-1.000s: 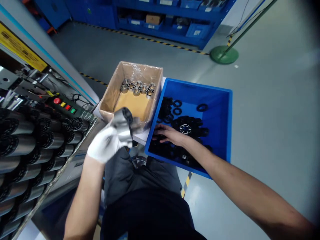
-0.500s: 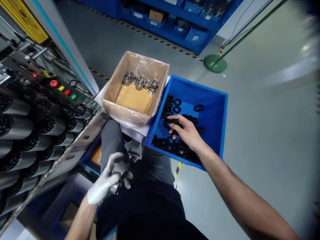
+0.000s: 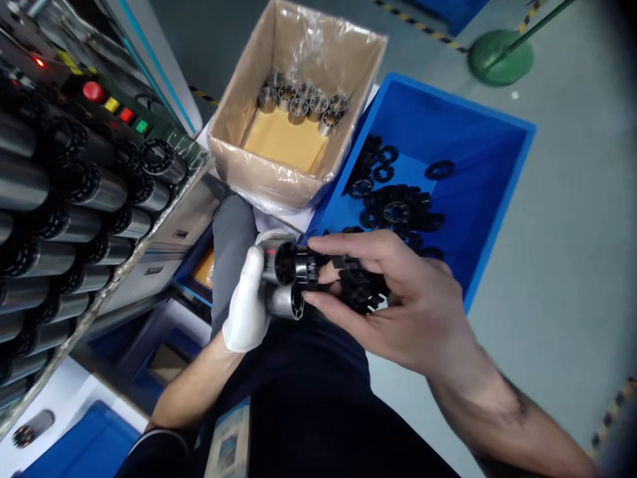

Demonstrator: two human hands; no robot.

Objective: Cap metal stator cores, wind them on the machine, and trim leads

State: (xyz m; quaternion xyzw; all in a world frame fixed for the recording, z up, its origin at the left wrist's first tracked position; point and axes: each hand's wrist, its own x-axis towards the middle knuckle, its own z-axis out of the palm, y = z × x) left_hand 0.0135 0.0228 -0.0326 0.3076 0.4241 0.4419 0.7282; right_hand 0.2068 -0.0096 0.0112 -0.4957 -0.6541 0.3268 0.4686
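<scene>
My left hand (image 3: pixel 247 304), in a white glove, grips two short metal cylinders (image 3: pixel 279 282) over my lap. My bare right hand (image 3: pixel 393 299) holds a clump of black plastic rings (image 3: pixel 361 287), and its thumb and forefinger press one black ring (image 3: pixel 304 267) against the open end of the upper cylinder. Behind my hands a blue bin (image 3: pixel 472 139) holds several loose black rings (image 3: pixel 398 206). To its left a plastic-lined cardboard box (image 3: pixel 259 166) has a row of several metal cylinders (image 3: pixel 303 103) along its far side.
At the left a machine rack (image 3: pixel 60 219) carries rows of metal cylinders with black ends, under a panel with red, yellow and green buttons (image 3: pixel 112 106). A green round stand base (image 3: pixel 500 60) sits on the grey floor. Blue bins (image 3: pixel 84 445) lie low at the left.
My right hand left the blue bin with black rings and came to my left hand. My left hand rose with its cylinders. The camera tilted down and closer.
</scene>
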